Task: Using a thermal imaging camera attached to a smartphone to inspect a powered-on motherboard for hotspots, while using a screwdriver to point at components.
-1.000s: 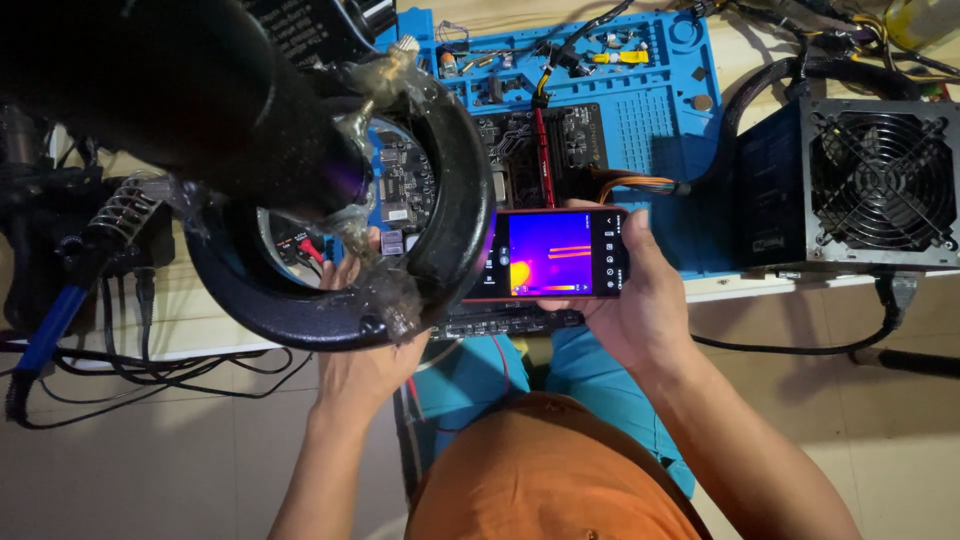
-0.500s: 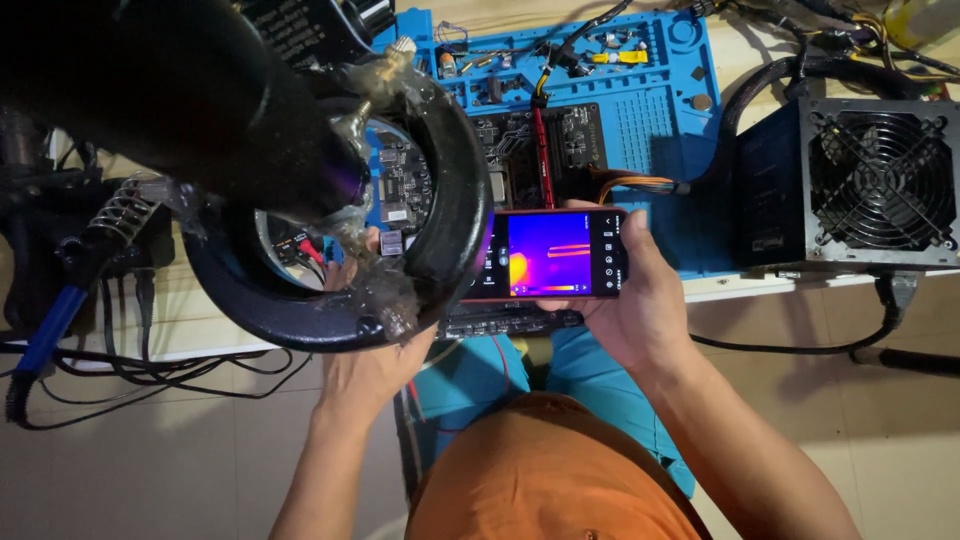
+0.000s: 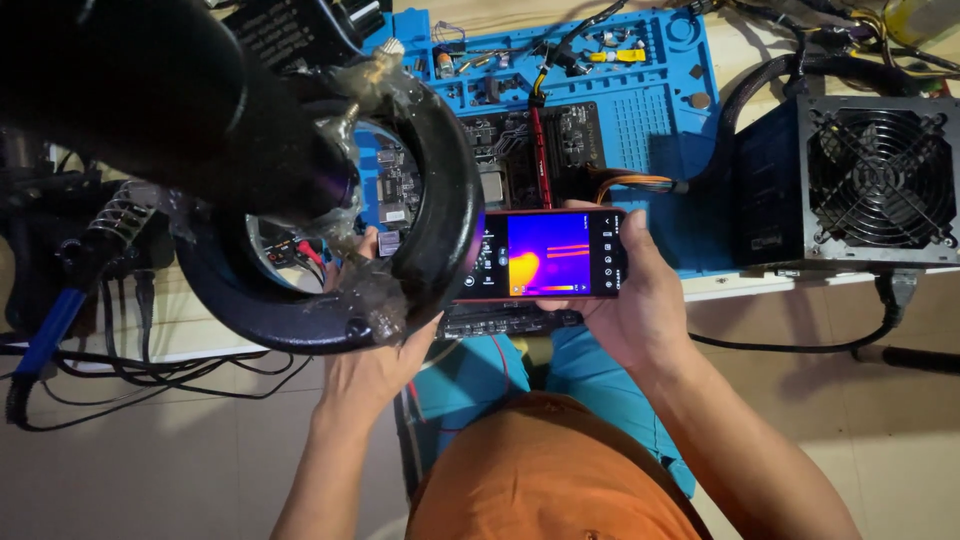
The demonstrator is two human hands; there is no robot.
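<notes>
My right hand holds a dark phone flat and sideways, its screen showing a purple, orange and yellow heat picture. The phone hovers over a dark circuit board lying on a blue work mat. My left hand reaches up under a large black ring-shaped magnifier lamp; its fingers go behind the ring, where I cannot tell what they touch. The lamp's thick black arm blocks the upper left of the view.
A grey power supply box with a round fan grille stands at the right, thick black cables running from it. Several black cables hang off the table's left edge beside a blue-handled tool. Small parts sit in the mat's top compartments.
</notes>
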